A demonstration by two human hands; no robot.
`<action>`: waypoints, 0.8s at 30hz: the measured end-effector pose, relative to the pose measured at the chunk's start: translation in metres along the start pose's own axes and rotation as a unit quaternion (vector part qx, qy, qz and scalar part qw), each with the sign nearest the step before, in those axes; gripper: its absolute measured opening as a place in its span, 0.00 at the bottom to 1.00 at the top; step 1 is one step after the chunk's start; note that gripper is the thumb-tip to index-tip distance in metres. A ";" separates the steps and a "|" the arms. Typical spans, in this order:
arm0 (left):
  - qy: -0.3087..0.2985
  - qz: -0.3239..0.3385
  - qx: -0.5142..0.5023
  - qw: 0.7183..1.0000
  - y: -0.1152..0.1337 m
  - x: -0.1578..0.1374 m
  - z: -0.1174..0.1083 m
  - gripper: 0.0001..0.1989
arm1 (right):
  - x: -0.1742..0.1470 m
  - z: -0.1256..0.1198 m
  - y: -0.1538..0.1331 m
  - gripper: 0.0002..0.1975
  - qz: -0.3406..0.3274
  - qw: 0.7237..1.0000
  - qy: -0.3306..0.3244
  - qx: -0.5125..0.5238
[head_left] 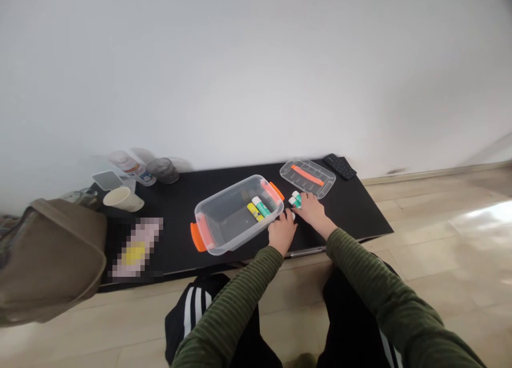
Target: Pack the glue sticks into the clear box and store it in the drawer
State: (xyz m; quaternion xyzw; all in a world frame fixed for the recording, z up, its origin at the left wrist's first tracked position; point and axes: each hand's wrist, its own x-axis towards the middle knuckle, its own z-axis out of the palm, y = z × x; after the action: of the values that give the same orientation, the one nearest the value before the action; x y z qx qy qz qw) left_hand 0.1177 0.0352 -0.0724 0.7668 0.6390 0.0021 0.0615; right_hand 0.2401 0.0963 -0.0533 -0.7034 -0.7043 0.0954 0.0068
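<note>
An open clear plastic box (pixel 230 245) with orange side clips rests on the black table. Inside, at its right end, lie a yellow glue stick (pixel 255 212) and a green one with a white cap (pixel 261 206). My left hand (pixel 282 232) is just outside the box's right front corner, its fingers curled on a glue stick of which only a white end shows. Close by on the right, my right hand (pixel 312 209) has its fingers closed over two green-and-white glue sticks (pixel 295 199). The fingers hide most of what both hands hold.
The box's clear lid (pixel 327 189) with an orange handle lies behind my right hand, near a black keypad-like object (pixel 340 166). To the left are a paper cup (pixel 123 199), a dark glass (pixel 162 170), a spray can (pixel 134 168) and a brown bag (pixel 60 256). A wall borders the table.
</note>
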 end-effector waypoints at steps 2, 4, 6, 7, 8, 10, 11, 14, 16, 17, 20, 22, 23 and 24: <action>0.010 0.005 0.007 1.000 0.000 0.003 0.000 0.30 | 0.002 0.000 0.003 0.23 -0.006 1.000 0.010 -0.007; 0.026 0.015 0.014 0.999 0.000 0.005 -0.001 0.27 | 0.003 -0.003 0.005 0.22 -0.012 0.999 0.027 -0.015; 0.044 0.025 0.018 0.999 0.000 0.005 -0.003 0.24 | 0.004 -0.009 0.009 0.21 -0.015 0.999 0.040 -0.018; 0.052 0.030 0.019 0.998 0.000 0.004 -0.005 0.23 | 0.004 -0.013 0.011 0.21 -0.015 0.999 0.039 -0.014; 0.059 0.034 0.018 0.998 0.000 0.002 -0.006 0.21 | 0.003 -0.017 0.014 0.21 -0.012 0.999 0.031 -0.006; 0.069 0.049 0.018 0.996 0.000 -0.004 -0.011 0.20 | 0.001 -0.022 0.020 0.21 0.001 1.000 0.000 0.015; 0.071 0.060 0.018 0.996 0.000 -0.008 -0.013 0.19 | 0.000 -0.024 0.023 0.22 0.009 0.999 -0.019 0.025; 0.054 0.101 0.015 0.993 0.000 -0.021 -0.014 0.17 | -0.006 -0.024 0.029 0.29 0.031 0.997 -0.060 0.035; 0.027 0.121 0.007 0.992 -0.001 -0.029 -0.011 0.12 | -0.008 -0.020 0.030 0.33 0.033 0.997 -0.066 0.036; 0.015 0.125 0.000 0.992 -0.002 -0.032 -0.009 0.10 | -0.009 -0.018 0.029 0.34 0.030 0.997 -0.064 0.039; 0.002 0.116 -0.018 0.993 -0.007 -0.039 -0.002 0.09 | -0.008 -0.015 0.025 0.33 0.019 0.997 -0.042 0.058; 0.014 0.109 -0.025 0.994 -0.012 -0.041 -0.001 0.12 | -0.008 -0.016 0.022 0.30 0.016 0.997 -0.019 0.073; 0.023 0.106 -0.029 0.994 -0.014 -0.043 -0.001 0.14 | -0.009 -0.017 0.020 0.29 0.015 0.997 -0.005 0.078; 0.031 0.102 -0.033 0.994 -0.016 -0.044 -0.003 0.16 | -0.012 -0.020 0.018 0.27 0.015 0.996 0.011 0.083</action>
State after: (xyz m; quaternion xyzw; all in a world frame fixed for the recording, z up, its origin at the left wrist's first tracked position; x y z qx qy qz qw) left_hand 0.0941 -0.0052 -0.0679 0.8253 0.5582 0.0532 0.0667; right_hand 0.2611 0.0869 -0.0348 -0.7116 -0.6835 0.1461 0.0718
